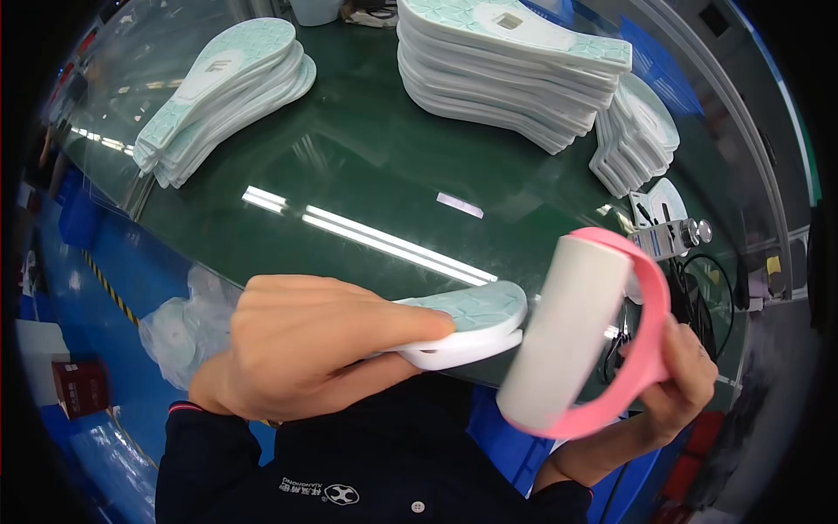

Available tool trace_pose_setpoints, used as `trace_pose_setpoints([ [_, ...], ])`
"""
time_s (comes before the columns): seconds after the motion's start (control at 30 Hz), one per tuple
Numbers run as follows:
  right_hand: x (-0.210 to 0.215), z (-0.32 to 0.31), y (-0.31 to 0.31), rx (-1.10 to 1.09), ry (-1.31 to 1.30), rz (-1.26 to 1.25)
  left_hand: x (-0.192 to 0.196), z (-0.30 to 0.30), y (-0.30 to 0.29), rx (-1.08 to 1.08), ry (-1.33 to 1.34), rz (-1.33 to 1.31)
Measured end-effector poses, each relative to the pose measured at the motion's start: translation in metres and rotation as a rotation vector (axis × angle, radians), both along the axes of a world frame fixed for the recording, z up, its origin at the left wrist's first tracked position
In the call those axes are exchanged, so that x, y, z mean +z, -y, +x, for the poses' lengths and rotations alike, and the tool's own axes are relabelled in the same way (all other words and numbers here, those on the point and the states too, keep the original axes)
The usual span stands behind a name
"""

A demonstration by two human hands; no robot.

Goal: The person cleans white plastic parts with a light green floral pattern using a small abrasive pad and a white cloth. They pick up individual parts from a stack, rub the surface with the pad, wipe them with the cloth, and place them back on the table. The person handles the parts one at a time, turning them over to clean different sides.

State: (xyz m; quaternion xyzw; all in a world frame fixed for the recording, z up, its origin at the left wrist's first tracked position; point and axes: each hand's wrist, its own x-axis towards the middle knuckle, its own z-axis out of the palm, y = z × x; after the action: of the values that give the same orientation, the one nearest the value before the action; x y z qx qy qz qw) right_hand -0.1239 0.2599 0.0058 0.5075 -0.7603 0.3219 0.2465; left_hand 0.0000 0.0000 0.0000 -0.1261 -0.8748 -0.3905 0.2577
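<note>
My left hand (310, 341) is closed round a white paddle-shaped plastic shell (480, 310) with a mint-green patterned top. Its thumb presses on the green face, and a gap shows along the shell's side. To the right, my right hand (685, 375) grips the pink frame of a white roller (567, 327), tilted and slightly blurred. The roller is beside the shell's rounded end; whether they touch, I cannot tell. Part of the left fingers is hidden beneath the shell.
On the green table (349, 192) stand a tall stack of similar shells (497, 79), a smaller stack (227, 96) at left and another (642, 131) at right. A clear bottle (663, 237) and black-handled tools (615, 345) lie right. A plastic bag (179, 336) hangs by the left edge.
</note>
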Motion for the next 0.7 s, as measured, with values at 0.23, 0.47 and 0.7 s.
trace_pose_setpoints([
  [0.23, 0.015, 0.022, 0.037, 0.119, 0.065, -0.248, 0.013, -0.012, -0.008, 0.042, 0.028, 0.026],
  [0.47, -0.019, -0.005, -0.024, -0.354, 0.499, -0.317, 0.02, 0.003, 0.0, -0.17, 0.276, 0.215],
  [0.7, -0.073, -0.029, 0.029, -0.347, 0.901, -0.148, 0.017, 0.012, 0.001, -0.284, 0.231, 0.251],
])
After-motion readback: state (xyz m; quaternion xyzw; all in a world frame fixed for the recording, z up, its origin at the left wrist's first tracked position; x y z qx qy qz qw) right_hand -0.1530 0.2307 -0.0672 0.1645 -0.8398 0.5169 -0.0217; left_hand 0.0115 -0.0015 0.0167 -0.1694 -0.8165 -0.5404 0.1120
